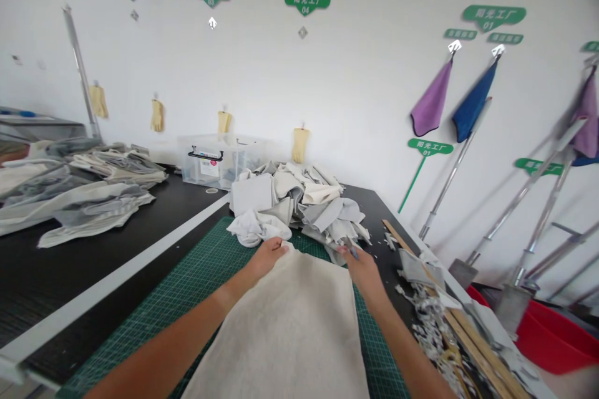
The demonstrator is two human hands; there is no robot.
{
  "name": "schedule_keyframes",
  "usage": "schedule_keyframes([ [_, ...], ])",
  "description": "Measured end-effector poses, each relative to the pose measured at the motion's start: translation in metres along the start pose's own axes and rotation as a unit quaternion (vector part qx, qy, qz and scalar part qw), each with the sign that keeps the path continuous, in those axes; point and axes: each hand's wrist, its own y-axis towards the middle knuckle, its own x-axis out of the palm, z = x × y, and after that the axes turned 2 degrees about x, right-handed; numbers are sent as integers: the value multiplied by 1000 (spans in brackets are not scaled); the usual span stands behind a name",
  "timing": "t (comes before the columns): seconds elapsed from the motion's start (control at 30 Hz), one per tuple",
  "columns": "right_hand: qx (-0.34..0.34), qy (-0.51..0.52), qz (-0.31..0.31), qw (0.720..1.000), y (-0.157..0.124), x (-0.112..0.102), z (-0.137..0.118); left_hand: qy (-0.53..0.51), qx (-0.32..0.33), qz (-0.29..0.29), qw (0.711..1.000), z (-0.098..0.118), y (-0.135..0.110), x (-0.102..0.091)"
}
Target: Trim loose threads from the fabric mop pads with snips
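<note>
- On the desk [98,287], a green cutting mat [206,274] lies in front of the person, and a pale terry cloth sheet [281,330] lies flat on the mat, running from the near edge of the view up to both hands.
- The left hand [266,259] rests at the cloth's far edge. Its fingers [281,248] are together, but whether they pinch the cloth I cannot tell.
- The right hand [362,271] is at the cloth's far right corner. Its fingers [344,250] are closed around a small slim tool [354,253], partly hidden and too small to identify.
- The cloth sheet appears whole, with no cut visible on its showing part.
- Just beyond it, a loose heap of grey and cream fabric pieces [294,199] remains piled on the desk, touching the mat's far end.
- To the right, shredded offcuts [430,330] lie around a wooden straightedge [482,349].
- On the left, stacked fabric panels [79,187] cover the far desk section.
- A clear plastic storage box [210,162] stands against the wall, and a red basin [556,336] sits on the floor at right.
</note>
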Motion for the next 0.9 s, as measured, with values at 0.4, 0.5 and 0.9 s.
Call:
schedule_keyframes([
  [0.4, -78, 105, -89, 987, -29, 125, -2, -11, 81, -44, 996, -23, -14, 9],
  [0.5, -79, 75, -80, 991, -30, 122, 0, 4, 71, -39, 997, -21, -17, 10],
  [0.9, -63, 131, -41, 989, -36, 120, -3, -11, 76, -37, 996, -24, -18, 10],
])
